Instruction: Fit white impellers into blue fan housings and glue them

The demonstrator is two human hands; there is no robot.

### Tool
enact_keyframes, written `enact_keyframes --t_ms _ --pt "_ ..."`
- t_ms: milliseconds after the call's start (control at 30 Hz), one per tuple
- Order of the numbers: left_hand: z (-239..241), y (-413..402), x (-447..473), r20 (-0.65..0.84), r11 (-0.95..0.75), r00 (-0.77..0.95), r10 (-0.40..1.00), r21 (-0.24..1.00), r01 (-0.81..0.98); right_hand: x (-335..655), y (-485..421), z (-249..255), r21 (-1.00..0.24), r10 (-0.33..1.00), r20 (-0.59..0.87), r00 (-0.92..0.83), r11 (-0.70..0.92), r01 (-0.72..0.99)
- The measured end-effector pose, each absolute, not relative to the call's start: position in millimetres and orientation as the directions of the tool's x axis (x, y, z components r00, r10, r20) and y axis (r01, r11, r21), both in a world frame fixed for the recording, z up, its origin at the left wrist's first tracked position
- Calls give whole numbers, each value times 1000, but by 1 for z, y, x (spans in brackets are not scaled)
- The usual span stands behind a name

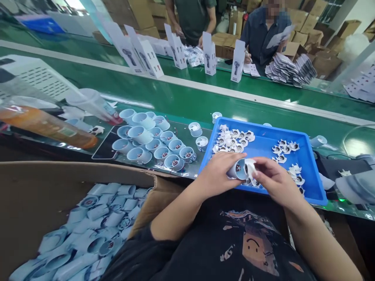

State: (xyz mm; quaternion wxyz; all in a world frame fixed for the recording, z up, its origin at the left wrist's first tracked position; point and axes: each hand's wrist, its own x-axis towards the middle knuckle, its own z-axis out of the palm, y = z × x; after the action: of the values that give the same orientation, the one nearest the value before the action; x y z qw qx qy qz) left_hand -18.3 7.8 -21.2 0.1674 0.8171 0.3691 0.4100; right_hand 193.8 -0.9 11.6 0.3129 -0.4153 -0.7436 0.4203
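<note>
My left hand point(216, 173) grips a pale blue tube point(238, 170), fingers wrapped around its side, the open end facing my right hand point(274, 179). My right fingers pinch a small white fan piece point(250, 168) at the mouth of the tube — the two parts touch there. Both hands hover over the near edge of the blue tray point(310, 183), which lies on the table point(187, 101) in front of me.

In the tray lie loose white fan pieces point(234, 140) in two groups — one at the far left corner, one toward the right side. Left of the tray, a cluster of blue tubes point(149, 140) rests on the table, most lying on their sides with open ends toward me; two point(199, 136) stand apart, just beside the tray. Below left, a cardboard box point(52, 175) holds many more tubes point(96, 230) piled loosely.

Across the green belt stand white cartons point(209, 58) upright in a row. Beyond them, two other people work; one person's hand point(248, 58) rests near a stack of leaflets point(290, 70).
</note>
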Motion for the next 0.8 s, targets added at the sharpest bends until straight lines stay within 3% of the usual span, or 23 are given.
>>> enact_keyframes --t_ms 67,133,200,333,500,567,633,700,800 --pt "-20 3 -11 591 -709 402 699 500 496 188 -6 18 -742 859 255 -445 469 479" --pt "-22 -2 -6 647 -738 395 652 422 527 181 -8 21 -514 796 372 -478 605 607" --pt "-24 -5 0 703 -742 348 620 381 551 175 -7 19 -386 745 411 -525 664 640" --pt "-28 -10 11 739 -689 234 631 397 606 171 4 9 -386 711 445 -544 700 600" --pt "-11 6 -7 586 -660 373 720 411 628 195 7 7 -426 654 552 -517 754 500" --pt "-1 25 -35 525 -473 214 824 430 768 213 2 6 -447 652 633 -417 748 491" --pt "6 50 -68 445 -130 -115 888 483 866 230 -6 2 -498 682 686 -253 694 521" --pt "6 77 -98 291 187 -369 883 503 844 241 -12 -4 -556 705 699 -123 643 527" --pt "-5 111 -119 25 459 -501 865 362 811 247 -20 -11 -600 723 687 -71 621 504"
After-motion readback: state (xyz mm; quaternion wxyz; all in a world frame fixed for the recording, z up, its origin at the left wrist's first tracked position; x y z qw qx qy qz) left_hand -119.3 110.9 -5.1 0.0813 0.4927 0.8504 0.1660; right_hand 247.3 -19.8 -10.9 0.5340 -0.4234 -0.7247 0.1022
